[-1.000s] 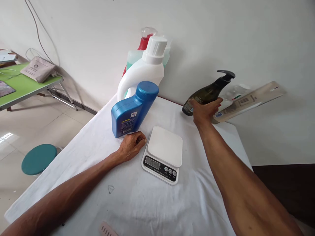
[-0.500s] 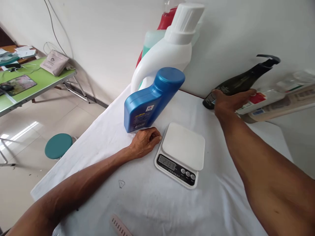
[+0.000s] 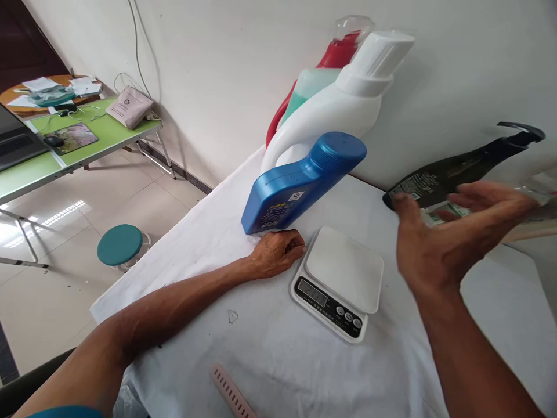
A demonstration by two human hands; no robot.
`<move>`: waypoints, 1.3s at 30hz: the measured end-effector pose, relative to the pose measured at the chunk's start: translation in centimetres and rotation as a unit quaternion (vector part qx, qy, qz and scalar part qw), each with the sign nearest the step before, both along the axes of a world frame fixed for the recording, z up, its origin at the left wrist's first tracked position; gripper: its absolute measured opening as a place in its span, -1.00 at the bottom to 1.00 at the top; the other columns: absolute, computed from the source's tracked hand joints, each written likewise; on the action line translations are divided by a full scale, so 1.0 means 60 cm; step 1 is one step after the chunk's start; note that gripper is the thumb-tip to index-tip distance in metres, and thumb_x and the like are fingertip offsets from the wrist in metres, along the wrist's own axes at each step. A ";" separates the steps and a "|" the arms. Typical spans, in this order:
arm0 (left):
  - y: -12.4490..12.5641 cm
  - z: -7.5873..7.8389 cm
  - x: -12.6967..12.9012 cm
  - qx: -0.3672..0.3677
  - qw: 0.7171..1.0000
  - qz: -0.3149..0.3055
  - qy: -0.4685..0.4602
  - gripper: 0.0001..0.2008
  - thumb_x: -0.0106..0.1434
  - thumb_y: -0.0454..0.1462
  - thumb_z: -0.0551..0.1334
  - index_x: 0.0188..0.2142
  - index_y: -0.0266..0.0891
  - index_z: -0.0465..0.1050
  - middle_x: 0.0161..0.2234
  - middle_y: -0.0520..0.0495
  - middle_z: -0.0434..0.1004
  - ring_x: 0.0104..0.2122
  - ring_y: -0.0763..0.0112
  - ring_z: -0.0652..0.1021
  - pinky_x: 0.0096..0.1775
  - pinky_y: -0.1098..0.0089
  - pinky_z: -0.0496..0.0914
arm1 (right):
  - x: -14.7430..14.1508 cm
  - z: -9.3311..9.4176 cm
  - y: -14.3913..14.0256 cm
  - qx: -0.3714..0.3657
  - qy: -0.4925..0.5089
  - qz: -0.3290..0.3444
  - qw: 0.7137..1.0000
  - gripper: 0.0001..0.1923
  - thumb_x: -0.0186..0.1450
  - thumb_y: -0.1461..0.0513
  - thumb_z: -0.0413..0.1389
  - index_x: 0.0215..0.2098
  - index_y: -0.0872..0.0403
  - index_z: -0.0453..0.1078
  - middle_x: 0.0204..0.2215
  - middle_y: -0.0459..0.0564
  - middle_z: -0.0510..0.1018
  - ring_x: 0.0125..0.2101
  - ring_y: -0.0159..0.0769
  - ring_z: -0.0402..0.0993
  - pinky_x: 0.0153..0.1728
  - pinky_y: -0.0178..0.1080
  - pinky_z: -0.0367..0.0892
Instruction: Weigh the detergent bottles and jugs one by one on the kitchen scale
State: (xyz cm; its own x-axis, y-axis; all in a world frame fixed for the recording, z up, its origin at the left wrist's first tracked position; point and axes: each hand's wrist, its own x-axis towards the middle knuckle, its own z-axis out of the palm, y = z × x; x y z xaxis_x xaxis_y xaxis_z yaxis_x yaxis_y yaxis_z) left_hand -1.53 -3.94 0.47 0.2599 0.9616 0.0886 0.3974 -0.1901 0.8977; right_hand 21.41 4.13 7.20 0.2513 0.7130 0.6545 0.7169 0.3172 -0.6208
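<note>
My left hand (image 3: 278, 252) rests on the white cloth as a loose fist, holding nothing. It touches the left edge of a white digital scale (image 3: 343, 267) and lies just below a blue bottle (image 3: 296, 186). My right hand (image 3: 448, 238) hovers in the air with fingers spread, blurred, right in front of a dark pump bottle (image 3: 461, 168) that stands by the wall. The hand covers part of the bottle's lower end without gripping it. The scale's platform is bare and its display is lit.
Behind the blue bottle stand a big white jug (image 3: 335, 116), a teal bottle (image 3: 308, 87) and a red bottle (image 3: 331, 58) against the wall. A pink strip (image 3: 230, 392) lies near the table's front. A teal stool (image 3: 119, 244) and a green table (image 3: 87, 148) stand at left.
My right hand has let go of the dark pump bottle and pulled back towards me with fingers open. My left hand has stayed put. The view has shifted left.
</note>
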 end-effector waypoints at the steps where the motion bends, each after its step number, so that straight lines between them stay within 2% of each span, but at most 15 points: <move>1: 0.001 -0.003 0.000 0.007 1.000 -0.001 0.000 -0.88 0.37 -0.26 0.22 -0.29 -0.24 0.48 -0.37 -0.01 0.57 -0.41 0.43 0.46 -0.32 0.38 0.30 | -0.046 0.019 -0.045 -0.015 0.029 0.052 0.998 -0.21 0.02 -0.07 0.48 0.01 -0.06 0.16 0.12 0.19 0.33 0.08 0.09 0.40 0.04 0.22 0.39; 3: 0.003 -0.009 -0.001 0.028 1.000 -0.002 -0.002 -0.87 0.37 -0.26 0.22 -0.32 -0.24 0.45 -0.41 0.01 0.52 -0.43 0.44 0.43 -0.33 0.38 0.27 | -0.129 0.047 -0.111 -0.075 0.102 0.151 0.981 -0.21 0.07 -0.13 0.44 0.08 -0.05 0.19 0.16 0.17 0.37 0.13 0.06 0.42 0.13 0.21 0.38; 5: 0.005 -0.013 -0.001 0.047 0.999 -0.005 -0.010 -0.86 0.36 -0.27 0.22 -0.35 -0.25 0.42 -0.43 0.01 0.48 -0.43 0.44 0.41 -0.33 0.37 0.25 | -0.184 0.060 -0.130 -0.130 0.138 0.196 0.962 -0.11 0.00 -0.11 0.48 0.14 -0.06 0.21 0.25 0.15 0.34 0.25 0.08 0.34 0.22 0.23 0.32; 7: 0.005 -0.015 -0.002 0.051 0.999 -0.010 -0.018 -0.88 0.35 -0.30 0.21 -0.36 -0.25 0.42 -0.42 0.01 0.49 -0.42 0.43 0.41 -0.32 0.37 0.25 | -0.206 0.064 -0.109 -0.176 0.177 0.258 0.934 -0.12 -0.05 -0.03 0.53 0.12 -0.06 0.26 0.23 0.10 0.41 0.24 0.05 0.38 0.23 0.19 0.34; 10: 0.005 -0.015 -0.003 0.039 0.999 -0.007 -0.014 -0.90 0.34 -0.29 0.21 -0.32 -0.25 0.46 -0.39 -0.01 0.53 -0.41 0.42 0.44 -0.30 0.37 0.28 | -0.194 0.064 -0.061 -0.225 0.213 0.353 0.883 -0.16 -0.07 0.06 0.54 0.11 -0.05 0.33 0.15 0.02 0.51 0.15 -0.02 0.47 0.20 0.11 0.40; 12: 0.005 -0.014 -0.003 0.032 0.999 -0.005 -0.003 -0.89 0.35 -0.27 0.22 -0.28 -0.25 0.49 -0.37 -0.03 0.56 -0.40 0.39 0.47 -0.30 0.37 0.29 | -0.178 0.065 -0.043 -0.248 0.200 0.365 0.875 -0.15 -0.09 0.09 0.55 0.12 -0.05 0.37 0.11 -0.01 0.55 0.10 -0.03 0.51 0.17 0.10 0.42; 14: 0.004 -0.014 -0.003 0.026 1.000 -0.008 0.004 -0.87 0.36 -0.26 0.21 -0.26 -0.25 0.52 -0.34 -0.05 0.60 -0.37 0.37 0.50 -0.29 0.36 0.30 | -0.166 0.068 -0.039 -0.271 0.175 0.342 0.883 -0.18 -0.10 0.08 0.56 0.09 -0.03 0.43 0.03 -0.01 0.60 0.02 -0.01 0.54 0.11 0.11 0.44; 17: 0.004 -0.011 -0.003 0.018 1.000 -0.015 0.011 -0.84 0.38 -0.25 0.20 -0.23 -0.26 0.54 -0.29 -0.08 0.64 -0.34 0.34 0.53 -0.28 0.35 0.32 | -0.160 0.070 -0.042 -0.311 0.153 0.300 0.889 -0.34 -0.10 0.04 0.57 -0.08 0.02 0.51 -0.14 -0.01 0.65 -0.08 0.01 0.56 0.04 0.14 0.46; 19: 0.002 -0.008 -0.003 0.011 1.000 -0.020 0.021 -0.83 0.39 -0.24 0.20 -0.21 -0.26 0.55 -0.28 -0.09 0.65 -0.34 0.34 0.54 -0.28 0.34 0.32 | -0.162 0.067 -0.042 -0.321 0.162 0.315 0.878 -0.40 -0.11 0.05 0.58 -0.17 0.03 0.52 -0.20 -0.04 0.65 -0.07 0.01 0.57 0.07 0.14 0.45; 22: -0.002 -0.004 -0.002 0.014 0.998 -0.029 0.051 -0.82 0.40 -0.22 0.18 -0.18 -0.25 0.55 -0.29 -0.09 0.66 -0.35 0.33 0.56 -0.30 0.35 0.32 | -0.172 0.056 -0.038 -0.308 0.206 0.374 0.850 -0.44 -0.09 0.11 0.58 -0.18 0.03 0.54 -0.21 -0.08 0.67 -0.02 -0.05 0.57 0.12 0.07 0.46; 24: -0.005 -0.003 -0.001 0.031 0.996 -0.036 0.074 -0.79 0.42 -0.21 0.15 -0.16 -0.24 0.54 -0.27 -0.10 0.66 -0.34 0.31 0.57 -0.31 0.34 0.31 | -0.182 0.046 -0.038 -0.298 0.236 0.390 0.839 -0.47 -0.08 0.14 0.58 -0.19 0.04 0.55 -0.22 -0.09 0.67 -0.07 -0.09 0.59 0.11 0.03 0.48; 30: -0.008 0.000 0.000 0.040 0.992 -0.046 0.114 -0.76 0.43 -0.17 0.10 -0.17 -0.22 0.50 -0.30 -0.09 0.63 -0.37 0.32 0.54 -0.34 0.34 0.27 | -0.205 0.035 -0.048 -0.228 0.295 0.364 0.854 -0.51 -0.11 0.18 0.58 -0.28 0.01 0.50 -0.34 -0.15 0.65 -0.23 -0.16 0.61 0.01 0.02 0.55; 32: -0.008 0.005 -0.001 0.026 0.993 -0.047 0.109 -0.79 0.41 -0.20 0.11 -0.21 -0.21 0.48 -0.35 -0.05 0.59 -0.39 0.34 0.50 -0.34 0.35 0.25 | -0.205 0.049 -0.052 -0.189 0.312 0.344 0.865 -0.49 -0.12 0.20 0.58 -0.27 0.00 0.48 -0.35 -0.17 0.63 -0.24 -0.17 0.62 0.03 0.02 0.55; 35: -0.006 0.009 -0.004 0.009 0.996 -0.047 0.073 -0.84 0.38 -0.24 0.12 -0.25 -0.21 0.46 -0.42 0.00 0.52 -0.43 0.38 0.44 -0.34 0.36 0.24 | -0.189 0.091 -0.058 -0.113 0.331 0.315 0.882 -0.37 -0.17 0.24 0.59 -0.18 0.00 0.45 -0.28 -0.16 0.62 -0.21 -0.19 0.62 0.07 0.03 0.54; 39: -0.001 0.006 -0.005 -0.004 1.000 -0.022 -0.001 -0.90 0.32 -0.32 0.15 -0.32 -0.22 0.42 -0.46 0.06 0.46 -0.46 0.46 0.38 -0.33 0.40 0.25 | -0.134 0.143 -0.078 -0.054 0.301 0.276 0.911 -0.22 -0.28 0.22 0.63 -0.13 -0.02 0.43 -0.11 -0.09 0.61 -0.22 -0.17 0.63 0.08 0.13 0.53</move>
State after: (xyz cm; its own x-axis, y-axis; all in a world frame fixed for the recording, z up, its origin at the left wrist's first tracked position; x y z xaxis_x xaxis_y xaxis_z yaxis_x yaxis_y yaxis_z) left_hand -1.84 -3.98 0.82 0.3021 0.9498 0.0818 0.3863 -0.2004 0.9004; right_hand 13.36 -0.56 15.79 0.1259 0.8912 0.4359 -0.0133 0.4408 -0.8975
